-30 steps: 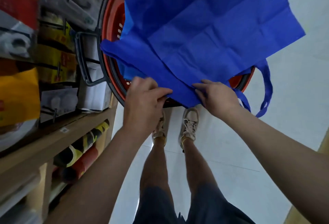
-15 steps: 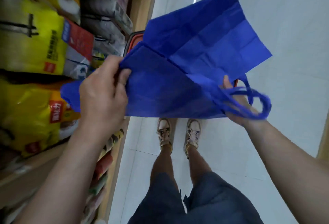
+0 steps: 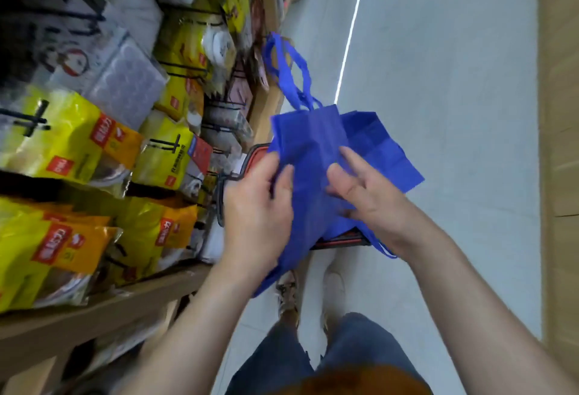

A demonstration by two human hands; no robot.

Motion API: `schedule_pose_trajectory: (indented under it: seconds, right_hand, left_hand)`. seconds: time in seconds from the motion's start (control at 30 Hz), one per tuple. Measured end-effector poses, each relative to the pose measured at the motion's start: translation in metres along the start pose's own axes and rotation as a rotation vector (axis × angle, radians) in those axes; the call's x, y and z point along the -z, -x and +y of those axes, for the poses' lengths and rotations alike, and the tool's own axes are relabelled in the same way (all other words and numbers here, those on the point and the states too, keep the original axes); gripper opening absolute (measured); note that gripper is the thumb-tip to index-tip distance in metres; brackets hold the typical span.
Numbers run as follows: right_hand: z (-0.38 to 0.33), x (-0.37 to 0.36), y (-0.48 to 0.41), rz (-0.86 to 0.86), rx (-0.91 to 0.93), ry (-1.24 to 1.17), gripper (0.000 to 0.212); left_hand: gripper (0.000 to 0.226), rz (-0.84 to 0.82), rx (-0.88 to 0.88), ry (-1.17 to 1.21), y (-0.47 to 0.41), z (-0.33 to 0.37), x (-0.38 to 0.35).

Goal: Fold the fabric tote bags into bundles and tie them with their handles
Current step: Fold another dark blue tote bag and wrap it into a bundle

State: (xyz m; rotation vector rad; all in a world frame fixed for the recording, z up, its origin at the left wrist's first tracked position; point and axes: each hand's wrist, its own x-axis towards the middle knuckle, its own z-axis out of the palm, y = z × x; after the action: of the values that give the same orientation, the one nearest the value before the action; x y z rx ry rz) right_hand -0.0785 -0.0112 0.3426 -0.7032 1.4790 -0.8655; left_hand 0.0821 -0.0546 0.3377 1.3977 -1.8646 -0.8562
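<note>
Shop aisle, wooden shelf [image 3: 131, 297] stocked with yellow packaged goods [image 3: 62, 140], shopping basket [image 3: 247, 156]

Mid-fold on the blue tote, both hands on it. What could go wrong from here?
1. The blue tote bag is gripped only near its middle by the left hand and right hand; the loose panel at right may unfold.
2. The handles swing free near the shelf of yellow packets and may snag.
3. A dropped bag may miss the red basket underneath.
</note>
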Motion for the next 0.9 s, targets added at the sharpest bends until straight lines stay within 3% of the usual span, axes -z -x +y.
schedule_pose_trajectory:
  seconds: [0.07, 0.13, 0.2, 0.27, 0.33, 0.4, 0.5, 0.57, 0.63, 0.67, 0.77, 0.87, 0.9]
  right_hand:
    - [-0.014, -0.023, 0.001, 0.007, 0.147, 0.003, 0.057]
    - [-0.026, -0.026, 0.000, 0.150, 0.211, 0.066, 0.023]
    - [-0.032, -0.012, -0.003, 0.226, 0.246, 0.238, 0.006]
    - [-0.040, 0.005, -0.003, 0.196, 0.313, 0.429, 0.016]
    - [-0.053, 0.021, 0.000, 0.042, 0.356, 0.516, 0.019]
    - [-0.068, 0.031, 0.004, -0.138, 0.399, 0.654, 0.015]
    - [-0.095, 0.030, 0.014, -0.428, 0.473, 0.793, 0.010]
    - [-0.112, 0.020, 0.023, -0.607, 0.498, 0.793, 0.021]
    - [-0.122, 0.004, 0.027, -0.720, 0.505, 0.779, 0.021]
    - [-0.124, -0.006, 0.028, -0.756, 0.500, 0.766, 0.019]
    - [-0.121, -0.044, 0.029, -0.713, 0.507, 0.677, 0.019]
    - [-0.110, -0.092, 0.045, -0.448, 0.931, 0.899, 0.065]
    - [-0.105, -0.108, 0.060, -0.440, 1.094, 0.972, 0.079]
  left_hand:
    - [0.015, -0.065, -0.044, 0.012, 0.019, 0.027, -0.014]
    - [0.016, -0.179, -0.020, 0.066, 0.026, 0.038, -0.018]
    - [0.012, -0.308, -0.071, 0.044, 0.028, 0.045, -0.013]
    - [0.028, -0.234, -0.209, -0.095, 0.032, 0.053, -0.002]
    - [0.049, -0.020, -0.256, -0.229, 0.035, 0.063, 0.014]
    - [0.074, 0.090, -0.219, -0.387, 0.038, 0.065, 0.030]
    - [0.101, 0.014, 0.018, -0.579, 0.053, 0.055, 0.044]
    - [0.083, -0.037, 0.199, -0.452, 0.071, 0.046, 0.049]
    - [0.026, 0.045, 0.296, -0.235, 0.096, 0.044, 0.059]
    - [0.010, 0.081, 0.335, -0.182, 0.110, 0.042, 0.067]
    - [0.016, 0.127, 0.454, -0.165, 0.151, 0.044, 0.096]
    - [0.019, 0.136, 0.531, -0.190, 0.189, 0.049, 0.130]
    - [0.019, 0.130, 0.546, -0.221, 0.202, 0.049, 0.141]
